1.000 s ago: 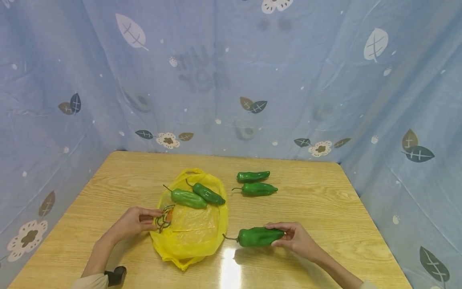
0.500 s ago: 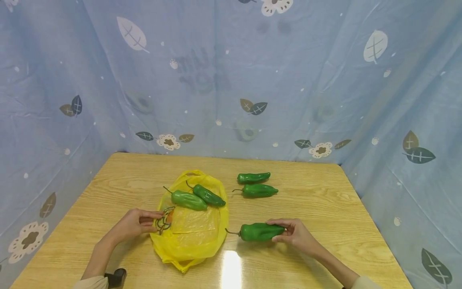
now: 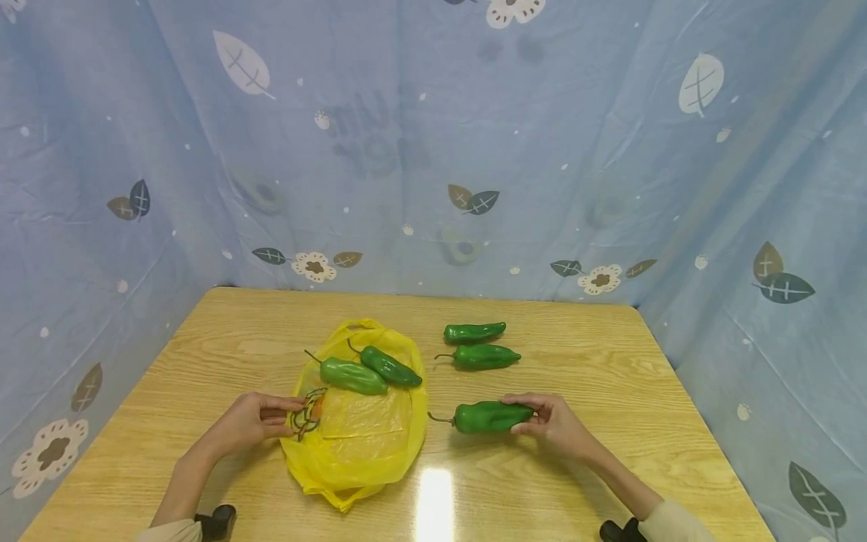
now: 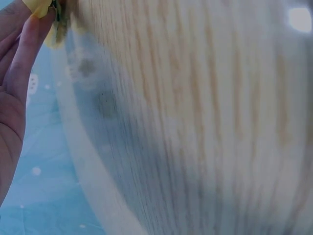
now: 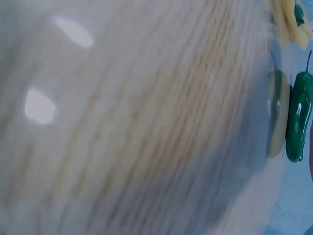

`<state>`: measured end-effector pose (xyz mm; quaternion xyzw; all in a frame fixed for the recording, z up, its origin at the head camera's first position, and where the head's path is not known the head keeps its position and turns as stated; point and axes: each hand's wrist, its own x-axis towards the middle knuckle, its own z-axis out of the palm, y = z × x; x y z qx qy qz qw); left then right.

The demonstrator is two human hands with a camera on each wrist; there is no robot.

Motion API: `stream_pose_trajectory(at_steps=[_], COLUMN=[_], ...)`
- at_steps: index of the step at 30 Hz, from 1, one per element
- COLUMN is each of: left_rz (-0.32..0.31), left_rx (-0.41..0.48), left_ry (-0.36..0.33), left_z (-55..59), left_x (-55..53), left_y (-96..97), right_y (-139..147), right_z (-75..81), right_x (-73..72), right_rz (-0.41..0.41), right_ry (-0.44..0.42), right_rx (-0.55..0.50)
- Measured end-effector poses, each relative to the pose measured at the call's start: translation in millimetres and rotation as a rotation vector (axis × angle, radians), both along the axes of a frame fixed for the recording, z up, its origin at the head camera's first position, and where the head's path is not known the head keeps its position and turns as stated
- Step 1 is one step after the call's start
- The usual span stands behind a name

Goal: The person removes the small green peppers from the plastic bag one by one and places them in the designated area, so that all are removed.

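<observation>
A yellow plastic bag (image 3: 352,470) lies spread on the table, with two green peppers on it: a lighter one (image 3: 352,376) and a darker one (image 3: 391,366). My left hand (image 3: 247,423) pinches the bag's left edge beside its printed patch; the left wrist view shows these fingers (image 4: 27,54) on the yellow plastic (image 4: 38,7). To the bag's right, my right hand (image 3: 558,429) grips a large green pepper (image 3: 488,416) by its tapered end, stem pointing left. One green pepper (image 5: 299,115) shows at the right wrist view's edge; I cannot tell which one it is.
Two more green peppers, one without a visible stem (image 3: 474,333) and one with a stem (image 3: 482,357), lie behind the held one. A blue patterned curtain (image 3: 406,150) encloses the wooden table (image 3: 582,361) at the back and sides.
My right hand has carried the large green pepper a little farther from me, toward the two peppers at the back. My left hand keeps its place on the bag's edge.
</observation>
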<state>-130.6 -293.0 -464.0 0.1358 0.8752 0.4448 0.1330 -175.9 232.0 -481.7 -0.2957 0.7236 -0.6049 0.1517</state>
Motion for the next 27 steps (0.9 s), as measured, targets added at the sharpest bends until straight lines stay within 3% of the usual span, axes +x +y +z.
stream_pose_trajectory(at_steps=[18, 27], left_rz=[-0.021, -0.027], left_rx=[0.007, -0.003], left_ry=[0.008, 0.0], left_z=[-3.9, -2.2], left_x=[-4.8, -2.6], left_y=[-0.6, -1.2], right_y=[3.2, -4.0], right_z=[-6.3, -11.3], right_x=[-25.4, -45.3], right_rz=[-0.144, -0.105], right_ry=[0.031, 0.013], right_rx=[0.125, 0.114])
